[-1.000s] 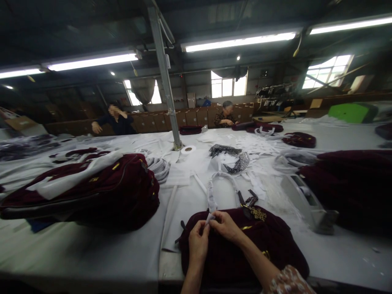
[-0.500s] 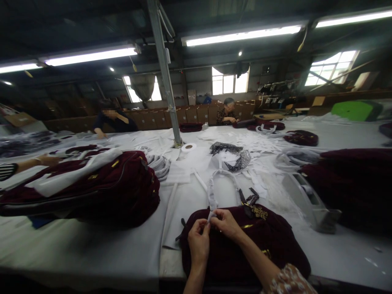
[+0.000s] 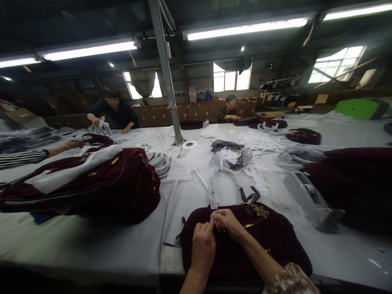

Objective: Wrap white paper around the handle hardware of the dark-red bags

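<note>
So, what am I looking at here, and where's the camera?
No machine here: these are a person's bare left hand and right hand, seen by a head-worn camera looking forward and down. On the white-covered table lies a maroon handbag with a white-wrapped handle and gold charm. The right hand pinches a bit of white wrapping near the handle's base; the left hand's fingertips are largely hidden. Around lie more maroon bags, a white roll and what looks like a tape dispenser.
</note>
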Motion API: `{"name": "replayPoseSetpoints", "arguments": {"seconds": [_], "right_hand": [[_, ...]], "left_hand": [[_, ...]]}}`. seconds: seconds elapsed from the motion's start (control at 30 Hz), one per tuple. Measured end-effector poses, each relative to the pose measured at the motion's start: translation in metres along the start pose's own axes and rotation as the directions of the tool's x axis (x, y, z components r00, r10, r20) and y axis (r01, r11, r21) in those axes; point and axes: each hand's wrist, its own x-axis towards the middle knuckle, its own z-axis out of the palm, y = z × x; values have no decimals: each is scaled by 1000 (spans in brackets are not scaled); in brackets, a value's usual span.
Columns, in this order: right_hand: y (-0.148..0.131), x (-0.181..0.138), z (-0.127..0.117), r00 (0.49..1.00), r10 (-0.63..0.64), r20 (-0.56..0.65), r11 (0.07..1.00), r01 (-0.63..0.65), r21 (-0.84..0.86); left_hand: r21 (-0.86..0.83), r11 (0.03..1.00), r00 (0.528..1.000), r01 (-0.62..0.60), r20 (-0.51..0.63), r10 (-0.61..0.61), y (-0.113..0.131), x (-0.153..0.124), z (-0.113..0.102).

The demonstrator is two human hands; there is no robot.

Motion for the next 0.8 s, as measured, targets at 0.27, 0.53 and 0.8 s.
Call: {"name": "replayPoseSetpoints", "arguments": {"seconds": [0.27,0.53,0.8], "right_hand": [[10,2,-1,996,-91,-21,996,91,-2],[6,-2,-4,996,-90,-25,995,90,33],[5,-1,-3,998,-46,-30,998,47,36]], "left_hand": [[-335,889,946,311,19,-324,2,3,-10],[-357,865,935,353,123,-331,-8,13,-11],[-370,879,950,301,41,-309,-6,12,-3]]}}
